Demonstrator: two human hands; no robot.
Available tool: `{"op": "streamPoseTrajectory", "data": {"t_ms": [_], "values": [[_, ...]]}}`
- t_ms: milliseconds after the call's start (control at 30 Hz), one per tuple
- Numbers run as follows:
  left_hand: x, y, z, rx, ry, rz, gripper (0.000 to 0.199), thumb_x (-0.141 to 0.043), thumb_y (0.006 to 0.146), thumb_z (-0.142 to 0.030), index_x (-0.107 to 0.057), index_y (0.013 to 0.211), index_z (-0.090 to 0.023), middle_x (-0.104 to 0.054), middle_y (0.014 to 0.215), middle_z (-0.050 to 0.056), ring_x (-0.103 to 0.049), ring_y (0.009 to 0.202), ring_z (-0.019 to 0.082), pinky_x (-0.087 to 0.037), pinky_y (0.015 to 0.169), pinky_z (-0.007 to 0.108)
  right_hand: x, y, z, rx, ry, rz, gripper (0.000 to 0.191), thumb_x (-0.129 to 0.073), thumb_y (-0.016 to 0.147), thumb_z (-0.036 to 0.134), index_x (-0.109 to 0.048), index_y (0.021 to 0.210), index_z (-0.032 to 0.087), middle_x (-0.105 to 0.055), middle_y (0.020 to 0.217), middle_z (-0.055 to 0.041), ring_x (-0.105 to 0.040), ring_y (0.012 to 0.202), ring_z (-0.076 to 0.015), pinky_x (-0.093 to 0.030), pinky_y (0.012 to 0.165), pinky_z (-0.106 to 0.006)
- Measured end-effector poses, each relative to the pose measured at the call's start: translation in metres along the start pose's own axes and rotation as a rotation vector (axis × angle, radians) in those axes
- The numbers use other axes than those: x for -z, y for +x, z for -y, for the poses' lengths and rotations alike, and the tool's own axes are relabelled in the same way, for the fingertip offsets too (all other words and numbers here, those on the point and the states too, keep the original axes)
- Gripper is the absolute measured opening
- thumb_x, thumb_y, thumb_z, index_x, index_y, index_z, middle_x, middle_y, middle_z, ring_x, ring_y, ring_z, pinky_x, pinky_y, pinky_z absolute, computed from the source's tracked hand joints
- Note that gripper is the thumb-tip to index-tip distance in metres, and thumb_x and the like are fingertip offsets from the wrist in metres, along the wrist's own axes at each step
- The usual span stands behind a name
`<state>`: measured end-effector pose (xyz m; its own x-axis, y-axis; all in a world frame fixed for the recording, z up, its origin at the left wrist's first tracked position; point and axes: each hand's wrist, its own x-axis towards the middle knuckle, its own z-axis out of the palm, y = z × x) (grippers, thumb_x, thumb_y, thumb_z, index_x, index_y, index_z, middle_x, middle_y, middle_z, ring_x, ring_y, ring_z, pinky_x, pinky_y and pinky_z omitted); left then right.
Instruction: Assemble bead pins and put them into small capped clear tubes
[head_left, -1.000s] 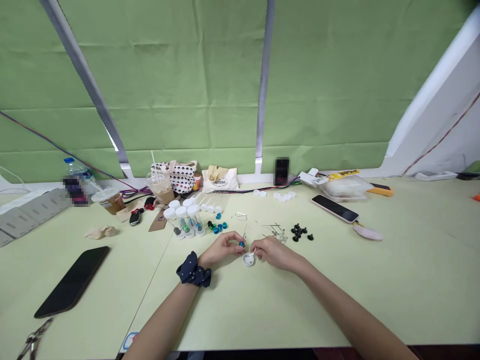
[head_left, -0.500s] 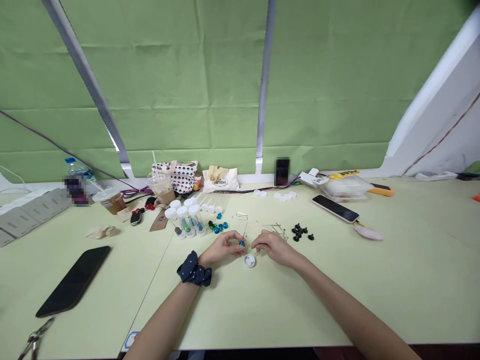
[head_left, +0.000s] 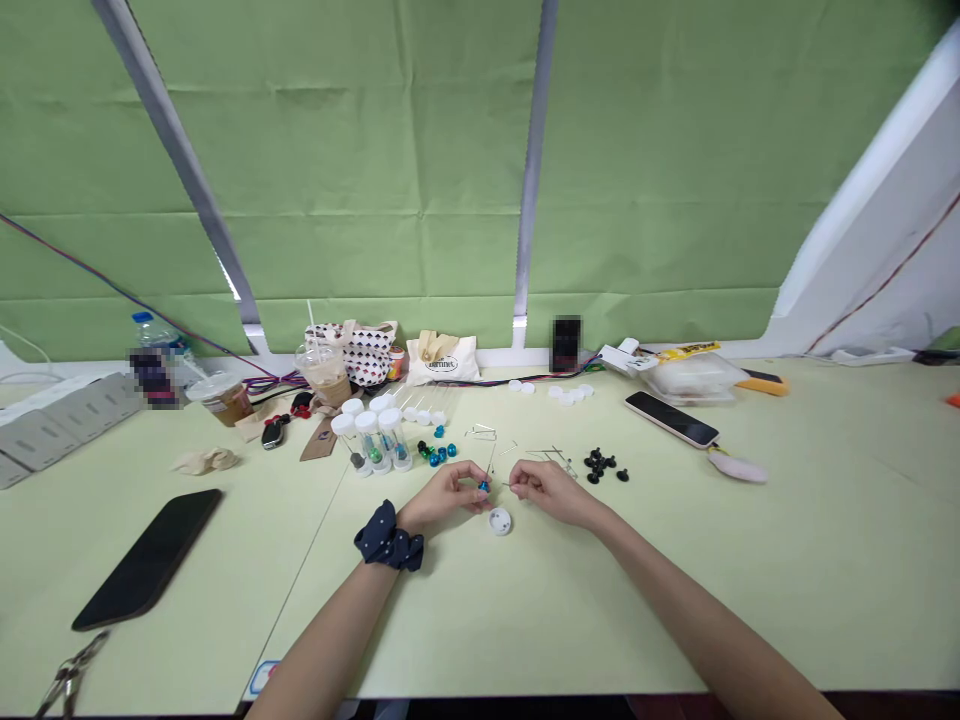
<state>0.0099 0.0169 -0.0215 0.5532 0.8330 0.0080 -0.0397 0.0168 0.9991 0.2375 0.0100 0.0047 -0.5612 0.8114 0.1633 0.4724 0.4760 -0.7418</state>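
**Holding blue piece (head_left: 484, 487) and thin rod (head_left: 505, 485) face to face, just apart**

Left hand (head_left: 450, 490): fingertips narrowed on the blue piece, above the table's middle, well back from its near edge; a slender wire (head_left: 492, 456) appears to rise from it. Right hand (head_left: 547, 490): fingertips pinched on the thin rod, its tip aimed at the blue piece; contact not observed.

Change noted: the right hand has left the white cap (head_left: 500, 521), over which it worked a second ago, and has come up level with the left; judged as the rod being offered to the blue piece; the cap, with small bits inside, now lies uncovered between the hands and the near edge. Against the earlier frame, the left grip is unaltered.

Outward: loose metal wires (head_left: 553, 455) and black pieces (head_left: 600, 465) beyond the right hand; more blue pieces (head_left: 440, 455) and white-capped tubes (head_left: 373, 440) beyond the left; spare white caps (head_left: 571, 395) near the table's far edge; a large phone (head_left: 148, 558) towards its near left corner.
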Motion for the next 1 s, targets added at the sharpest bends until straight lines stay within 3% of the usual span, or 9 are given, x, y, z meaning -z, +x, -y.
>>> {"op": "streamPoseTrajectory", "data": {"t_ms": [100,267,500,767,1000], "values": [[0.0,0.0,-0.001,0.002,-0.002,0.003,0.032,-0.072,0.068,-0.031,-0.059,0.091,-0.013,-0.064,0.089,0.007,-0.067,0.076,0.02,-0.052,0.068,0.032,-0.001,-0.003,0.006,0.009,-0.062,0.034,0.015,-0.048,0.083,0.022,-0.06,0.077,0.017,-0.056,0.061,0.0015,-0.048,0.054,-0.0103,-0.035,0.053,-0.021],[0.0,0.0,-0.001,-0.001,0.001,0.007,0.033,-0.072,0.068,-0.032,-0.059,0.091,-0.013,-0.064,0.085,0.007,-0.067,0.077,0.02,-0.052,0.068,0.032,-0.002,-0.008,0.022,0.063,-0.26,0.033,0.014,-0.051,0.083,0.021,-0.063,0.075,0.021,-0.061,0.073,-0.0002,-0.053,0.065,-0.0129,-0.037,0.063,-0.024],[-0.002,0.0,-0.002,0.007,-0.021,0.009,0.033,-0.073,0.066,-0.032,-0.059,0.089,-0.013,-0.063,0.083,0.006,-0.066,0.076,0.02,-0.051,0.068,0.032,-0.006,-0.009,0.019,0.061,-0.286,0.08,0.018,-0.051,0.08,0.014,-0.068,0.075,0.019,-0.061,0.071,-0.0026,-0.053,0.062,-0.0131,-0.036,0.059,-0.023],[0.0,0.001,0.0,-0.006,-0.021,0.009,0.033,-0.072,0.068,-0.033,-0.058,0.09,-0.012,-0.062,0.083,0.005,-0.066,0.074,0.018,-0.051,0.069,0.033,-0.01,-0.01,0.03,0.056,-0.513,0.159,0.024,-0.049,0.076,0.006,-0.069,0.076,0.02,-0.058,0.069,-0.0019,-0.049,0.06,-0.0112,-0.029,0.055,-0.021],[-0.001,0.0,0.0,-0.009,-0.029,0.022,0.031,-0.072,0.068,-0.031,-0.059,0.089,-0.013,-0.062,0.091,0.007,-0.066,0.074,0.018,-0.051,0.07,0.033,-0.013,-0.01,0.037,0.085,-0.591,0.229,0.023,-0.045,0.083,0.01,-0.066,0.076,0.017,-0.06,0.072,-0.003,-0.051,0.062,-0.011,-0.027,0.056,-0.021]]}}
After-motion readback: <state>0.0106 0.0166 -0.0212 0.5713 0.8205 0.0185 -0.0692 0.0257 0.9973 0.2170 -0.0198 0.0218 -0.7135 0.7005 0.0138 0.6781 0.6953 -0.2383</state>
